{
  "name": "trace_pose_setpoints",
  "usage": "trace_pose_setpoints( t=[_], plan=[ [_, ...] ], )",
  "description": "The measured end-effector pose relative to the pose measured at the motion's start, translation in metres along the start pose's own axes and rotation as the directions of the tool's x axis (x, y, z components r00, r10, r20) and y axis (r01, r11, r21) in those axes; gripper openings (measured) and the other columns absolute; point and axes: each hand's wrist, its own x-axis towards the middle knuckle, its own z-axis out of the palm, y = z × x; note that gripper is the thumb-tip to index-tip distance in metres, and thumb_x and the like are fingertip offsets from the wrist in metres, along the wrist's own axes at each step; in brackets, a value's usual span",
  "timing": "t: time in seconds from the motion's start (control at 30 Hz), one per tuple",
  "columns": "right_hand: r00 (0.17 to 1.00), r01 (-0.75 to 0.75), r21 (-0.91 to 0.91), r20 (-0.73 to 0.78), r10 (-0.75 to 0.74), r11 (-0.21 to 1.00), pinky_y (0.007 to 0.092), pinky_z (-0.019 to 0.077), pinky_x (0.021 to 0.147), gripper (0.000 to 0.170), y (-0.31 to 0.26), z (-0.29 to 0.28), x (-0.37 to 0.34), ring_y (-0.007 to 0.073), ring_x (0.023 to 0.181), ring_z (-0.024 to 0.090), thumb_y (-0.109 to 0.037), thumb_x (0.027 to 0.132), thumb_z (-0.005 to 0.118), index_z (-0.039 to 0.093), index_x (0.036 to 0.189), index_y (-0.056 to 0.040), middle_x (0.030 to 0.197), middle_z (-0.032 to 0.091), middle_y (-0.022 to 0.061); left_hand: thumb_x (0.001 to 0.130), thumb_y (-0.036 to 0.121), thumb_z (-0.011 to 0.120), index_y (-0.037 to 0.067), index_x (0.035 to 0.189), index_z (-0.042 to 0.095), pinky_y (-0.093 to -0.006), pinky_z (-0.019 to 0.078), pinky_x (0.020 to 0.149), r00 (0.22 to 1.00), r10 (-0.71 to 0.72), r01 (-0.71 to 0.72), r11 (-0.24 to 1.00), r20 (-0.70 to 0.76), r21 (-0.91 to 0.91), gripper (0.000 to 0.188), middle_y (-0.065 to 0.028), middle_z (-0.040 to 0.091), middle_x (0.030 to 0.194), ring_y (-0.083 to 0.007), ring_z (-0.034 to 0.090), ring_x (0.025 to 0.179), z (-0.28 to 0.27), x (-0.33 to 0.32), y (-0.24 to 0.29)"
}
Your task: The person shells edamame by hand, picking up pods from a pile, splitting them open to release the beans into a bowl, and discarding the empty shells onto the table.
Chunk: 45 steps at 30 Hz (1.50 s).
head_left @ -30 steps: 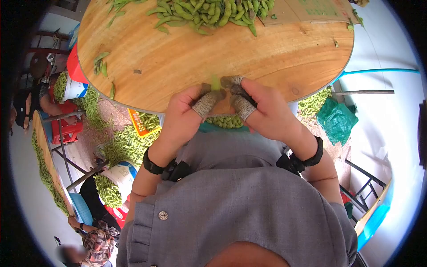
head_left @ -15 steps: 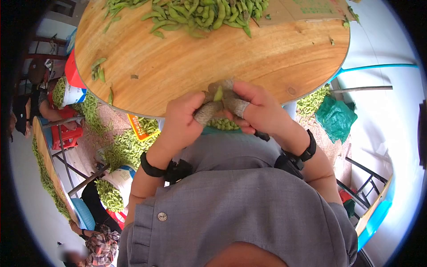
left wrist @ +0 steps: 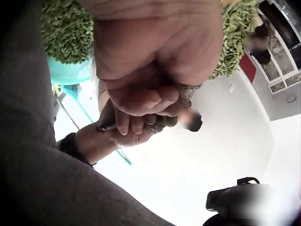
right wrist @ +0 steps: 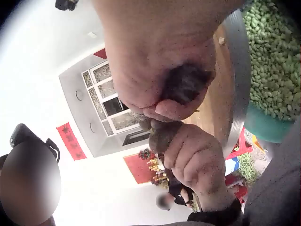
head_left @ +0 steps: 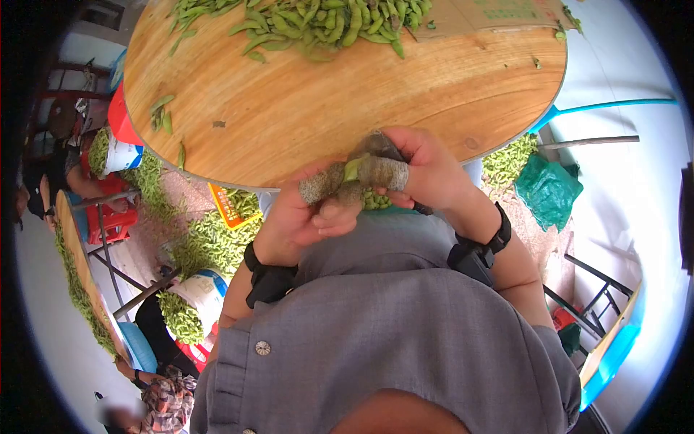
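In the head view, a green bean pod (head_left: 352,171) is pinched between the covered fingertips of both hands, at the table's near edge. My left hand (head_left: 293,215) has grey knitted covers on its thumb and forefinger. The right hand (head_left: 431,165) wears similar covers, its thumb lying across the pod's right end. Its curled fingers also hold a dark thing (right wrist: 186,83) against the palm, whose kind I cannot tell. Below the hands, in the right wrist view, is a teal basin (right wrist: 267,128) of shelled green beans (right wrist: 277,63).
Bean pods (head_left: 329,25) are piled at the round wooden table's (head_left: 289,101) far side, beside flattened cardboard (head_left: 491,16). Pods cover the floor at left, near a full white bucket (head_left: 202,289). A green plastic bag (head_left: 548,189) lies at right. Another person (head_left: 168,398) sits lower left.
Both hands have drawn slightly towards the body with the pod. The left hand has turned, its fingers now showing below the pod, and the right thumb has moved across it.
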Motion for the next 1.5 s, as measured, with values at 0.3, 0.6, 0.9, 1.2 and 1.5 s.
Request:
trace_pose_setpoints(
  t=[0.3, 0.6, 0.9, 1.2, 1.5],
  plan=[
    [0.941, 0.145, -0.901, -0.002, -0.338, 0.41, 0.0378, 0.0462, 0.057, 0.024, 0.006, 0.004, -0.008, 0.0312, 0.063, 0.058, -0.013, 0.069, 0.068, 0.056, 0.086, -0.0009, 0.072, 0.061, 0.0119, 0.091, 0.017, 0.054, 0.004, 0.099, 0.061, -0.0217, 0.0339, 0.048, 0.863, 0.281, 0.18, 0.604, -0.419, 0.776, 0.018, 0.0007, 0.05, 0.063, -0.0054, 0.043, 0.053, 0.011, 0.0, -0.001],
    [0.999, 0.052, -0.938, 0.05, -0.015, 0.343, 0.0425, 0.0488, 0.067, 0.03, 0.04, -0.017, -0.051, 0.0356, 0.076, 0.06, -0.011, 0.067, 0.062, 0.061, 0.096, -0.0054, 0.077, 0.06, 0.0161, 0.088, 0.015, 0.056, 0.001, 0.099, 0.061, -0.0194, 0.0353, 0.052, 0.651, 0.617, 0.201, 0.423, -0.443, 0.883, 0.018, 0.0021, 0.057, 0.072, -0.0047, 0.046, 0.058, 0.007, -0.077, 0.019],
    [0.952, 0.079, -0.991, 0.042, -0.302, 0.11, 0.0436, 0.0446, 0.091, 0.042, 0.157, -0.08, 0.008, 0.0365, 0.106, 0.055, -0.018, 0.072, 0.062, 0.061, 0.113, -0.0099, 0.11, 0.06, 0.0187, 0.093, 0.014, 0.049, -0.003, 0.107, 0.058, -0.0181, 0.0306, 0.046, 0.26, 0.812, 0.018, 0.537, -0.522, 0.843, 0.023, -0.0057, 0.062, 0.083, -0.0055, 0.041, 0.052, -0.05, -0.17, 0.024],
    [0.969, 0.023, -0.959, -0.048, -0.241, 0.284, 0.0447, 0.0424, 0.094, 0.043, 0.133, -0.076, -0.01, 0.0364, 0.109, 0.053, -0.016, 0.07, 0.063, 0.061, 0.111, -0.0076, 0.111, 0.061, 0.0157, 0.085, 0.013, 0.065, 0.002, 0.11, 0.062, -0.0249, 0.0482, 0.067, 0.079, 0.961, 0.887, 0.054, -0.266, 0.459, 0.028, -0.0067, 0.066, 0.087, -0.0126, 0.062, 0.076, -0.019, -0.142, 0.021],
    [0.989, -0.014, -0.614, -0.127, -0.081, 0.789, 0.0349, 0.0456, 0.06, 0.032, 0.031, -0.009, -0.053, 0.0262, 0.062, 0.057, -0.027, 0.075, 0.07, 0.058, 0.087, -0.0002, 0.071, 0.058, 0.0188, 0.081, 0.013, 0.067, 0.005, 0.111, 0.061, -0.0271, 0.048, 0.062, 0.924, 0.376, 0.055, 0.037, -0.065, 0.998, 0.032, -0.0062, 0.064, 0.086, -0.0125, 0.06, 0.071, 0.029, -0.003, 0.002]
  ],
)
